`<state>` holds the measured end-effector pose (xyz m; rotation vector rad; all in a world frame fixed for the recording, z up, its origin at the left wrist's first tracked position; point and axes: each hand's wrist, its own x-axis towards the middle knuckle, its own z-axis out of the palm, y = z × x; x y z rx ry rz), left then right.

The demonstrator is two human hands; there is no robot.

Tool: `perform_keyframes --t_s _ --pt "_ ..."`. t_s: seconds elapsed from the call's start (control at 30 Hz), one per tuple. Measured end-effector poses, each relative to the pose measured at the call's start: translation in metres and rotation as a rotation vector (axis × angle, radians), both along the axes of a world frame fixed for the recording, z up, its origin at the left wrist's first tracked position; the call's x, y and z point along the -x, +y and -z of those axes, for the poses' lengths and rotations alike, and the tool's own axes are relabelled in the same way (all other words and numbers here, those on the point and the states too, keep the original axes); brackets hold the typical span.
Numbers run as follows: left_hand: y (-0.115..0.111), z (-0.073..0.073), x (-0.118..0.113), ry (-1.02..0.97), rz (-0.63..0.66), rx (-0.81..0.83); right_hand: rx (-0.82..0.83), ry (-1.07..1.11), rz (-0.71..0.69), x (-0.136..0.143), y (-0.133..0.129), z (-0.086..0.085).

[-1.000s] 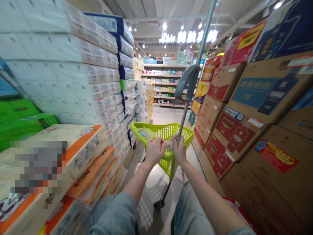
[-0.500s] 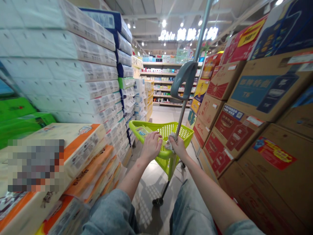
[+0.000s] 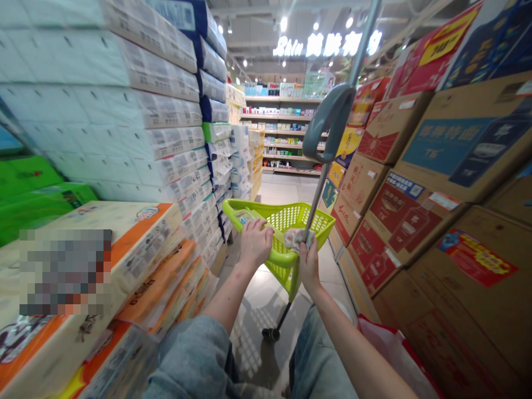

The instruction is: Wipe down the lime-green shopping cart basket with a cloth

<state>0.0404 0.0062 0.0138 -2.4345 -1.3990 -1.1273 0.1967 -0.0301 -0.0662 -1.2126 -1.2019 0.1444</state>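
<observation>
A lime green shopping basket [image 3: 286, 260] on wheeled legs stands in front of me, with a grey metal pole [image 3: 318, 199] rising at its right side and a grey loop handle [image 3: 328, 122] on that pole. My left hand [image 3: 255, 244] rests on the basket's near left rim, its fingers bent over the edge. Against the base of the pole, my right hand [image 3: 310, 266] has its fingers closed on a crumpled whitish cloth [image 3: 294, 238]. Part of the cloth spreads out over the basket's rim, left of the pole.
Tall stacks of white tissue packs [image 3: 166, 111] rise on the left, behind orange and cream packs [image 3: 137, 244]. Cartons [image 3: 440, 144] line the right side. A red and white bag [image 3: 394, 349] lies low right. Stocked shelves [image 3: 282, 116] stand beyond the tiled aisle.
The cloth is more spread out and shows left of the pole. My right hand is lower and slightly further right. The view has shifted, and the red and white bag shows more at the lower right.
</observation>
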Motion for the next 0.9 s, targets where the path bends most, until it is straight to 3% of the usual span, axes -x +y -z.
perform_keyframes --t_s 0.13,0.33,0.47,0.63,0.9 --pt "-0.003 0.0 -0.002 -0.017 0.003 0.011 -0.057 -0.13 0.133 0.01 -0.013 0.001" --pt "-0.003 -0.001 -0.004 -0.045 0.021 0.007 -0.177 -0.406 0.186 0.008 -0.034 0.007" --pt "-0.002 -0.002 -0.006 -0.046 0.027 -0.001 -0.208 -0.532 0.121 0.004 -0.039 -0.004" --pt "-0.001 -0.001 -0.013 -0.043 0.019 -0.005 -0.149 -0.495 0.039 0.014 -0.034 -0.029" --pt "-0.007 -0.003 -0.021 0.004 0.001 -0.044 -0.106 -0.434 -0.042 -0.001 -0.019 -0.036"
